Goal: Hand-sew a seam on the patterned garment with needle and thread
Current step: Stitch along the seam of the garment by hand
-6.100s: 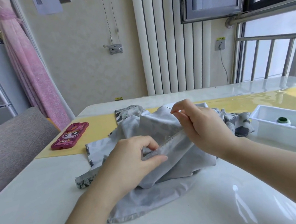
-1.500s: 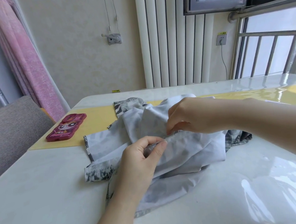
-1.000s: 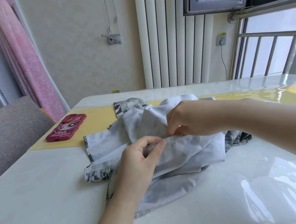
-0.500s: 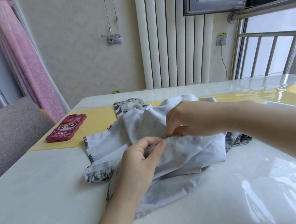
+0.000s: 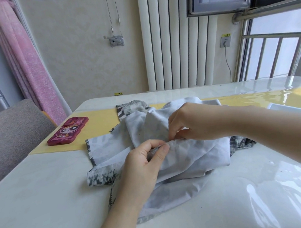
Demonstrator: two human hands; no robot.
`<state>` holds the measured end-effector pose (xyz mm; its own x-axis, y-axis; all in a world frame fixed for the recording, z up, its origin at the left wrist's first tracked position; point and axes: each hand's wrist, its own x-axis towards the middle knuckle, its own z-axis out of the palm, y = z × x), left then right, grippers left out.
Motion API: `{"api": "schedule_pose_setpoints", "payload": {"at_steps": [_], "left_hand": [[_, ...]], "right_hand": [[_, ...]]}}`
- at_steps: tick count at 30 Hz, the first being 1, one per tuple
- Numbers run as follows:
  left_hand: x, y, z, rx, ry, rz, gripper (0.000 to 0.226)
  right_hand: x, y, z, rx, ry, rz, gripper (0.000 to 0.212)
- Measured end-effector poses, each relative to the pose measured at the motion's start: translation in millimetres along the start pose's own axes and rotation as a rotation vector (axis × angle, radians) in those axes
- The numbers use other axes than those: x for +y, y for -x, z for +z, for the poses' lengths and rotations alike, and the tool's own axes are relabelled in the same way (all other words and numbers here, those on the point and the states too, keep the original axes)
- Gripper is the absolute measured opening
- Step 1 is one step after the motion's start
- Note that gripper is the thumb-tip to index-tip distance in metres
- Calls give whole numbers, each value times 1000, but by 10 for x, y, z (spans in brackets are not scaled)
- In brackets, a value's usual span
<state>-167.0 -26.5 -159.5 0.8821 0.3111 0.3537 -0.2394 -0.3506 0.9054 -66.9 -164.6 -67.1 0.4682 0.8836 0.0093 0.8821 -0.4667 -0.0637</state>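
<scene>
Garment: the pale grey patterned cloth garment [image 5: 186,159] lies bunched mid-way across the glossy white surface [image 5: 41,195], with 1 folded edge raised between 2 hands.
Left hand: the left hand [image 5: 143,166] pinches that fold, its fingers [image 5: 161,151] pressed together on the cloth.
Right hand: the right hand [image 5: 193,123] has its fingers [image 5: 177,132] curled, pinching the fold just beside the left. Needle and thread are too small to tell.
Risk: a slack fold would likely pucker the stitch, and an unseen needle tip could prick the nearby left thumb.
Nearby: a dark pink cartoon phone case [image 5: 67,131] lies on a yellow mat [image 5: 100,129], well apart.
</scene>
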Motion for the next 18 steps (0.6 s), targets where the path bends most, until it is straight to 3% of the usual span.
{"api": "schedule_pose_setpoints", "payload": {"at_steps": [12,18], "left_hand": [[-13,-5,1,-12,11,7,10],[-16,-15,-4,-18,36,-1,11]], "right_hand": [[-16,21,-8,39,-11,-30,22],[-114,64,-5,104,-277,2,30]]}}
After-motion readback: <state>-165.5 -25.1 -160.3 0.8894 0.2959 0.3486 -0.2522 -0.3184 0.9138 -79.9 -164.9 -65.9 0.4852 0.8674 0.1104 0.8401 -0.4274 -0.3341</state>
